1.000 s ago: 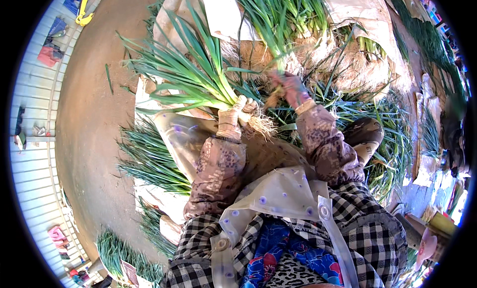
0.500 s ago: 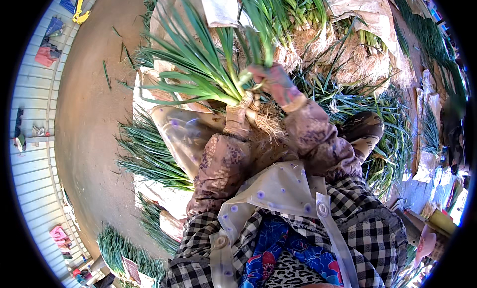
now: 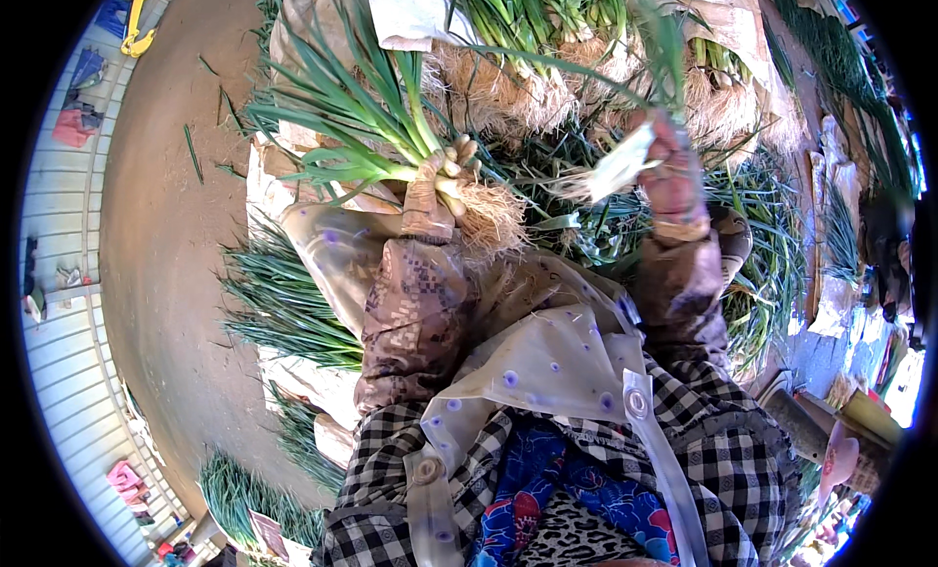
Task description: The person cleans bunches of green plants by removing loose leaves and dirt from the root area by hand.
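My left hand (image 3: 426, 191), in a tan glove, is closed round a bunch of green onions (image 3: 381, 137). Their green leaves fan out to the upper left, and pale roots (image 3: 493, 213) hang to the right of the fist. Out to the right, my right hand (image 3: 672, 181), gloved and smeared by motion, is closed on stripped onion leaves (image 3: 619, 166). A pale, frayed end sticks out to its left, with blurred green above. Below the hands, a clear dotted apron (image 3: 518, 357) covers my lap.
Rooted green onions (image 3: 532, 88) lie in bundles at the far side, partly under pale sheets (image 3: 415, 15). Loose leaves (image 3: 596, 225) heap up between my hands and to the right. More onion bundles (image 3: 288, 298) lie at the left beside the brown floor (image 3: 176, 303).
My right hand has pulled away from the bunch to the right, carrying stripped leaves. My left hand and its bunch have shifted slightly left.
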The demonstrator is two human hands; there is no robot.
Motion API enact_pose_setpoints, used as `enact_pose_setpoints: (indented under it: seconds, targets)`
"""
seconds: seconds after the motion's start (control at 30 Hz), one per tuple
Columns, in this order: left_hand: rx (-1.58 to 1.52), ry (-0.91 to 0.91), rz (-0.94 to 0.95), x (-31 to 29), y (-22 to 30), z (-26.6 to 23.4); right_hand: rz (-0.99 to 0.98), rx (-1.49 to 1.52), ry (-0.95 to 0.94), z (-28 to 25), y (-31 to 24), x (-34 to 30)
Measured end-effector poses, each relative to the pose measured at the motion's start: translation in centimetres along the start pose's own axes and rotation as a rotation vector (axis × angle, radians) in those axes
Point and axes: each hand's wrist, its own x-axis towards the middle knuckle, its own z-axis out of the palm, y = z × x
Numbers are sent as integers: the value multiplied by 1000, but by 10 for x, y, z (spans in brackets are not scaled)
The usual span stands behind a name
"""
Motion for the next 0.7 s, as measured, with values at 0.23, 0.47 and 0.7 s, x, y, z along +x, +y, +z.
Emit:
enact_pose_setpoints:
  seconds: [0.23, 0.47, 0.7]
  targets:
    - [-390, -381, -326, -17, 53, 35, -362, -453, 525, -105, -142, -46]
    - [162, -374, 253, -40, 133, 83, 428, -2186, 993, -256, -185, -119]
    - [483, 471, 6, 69, 101, 73, -103, -1293, 481, -106, -98, -11]
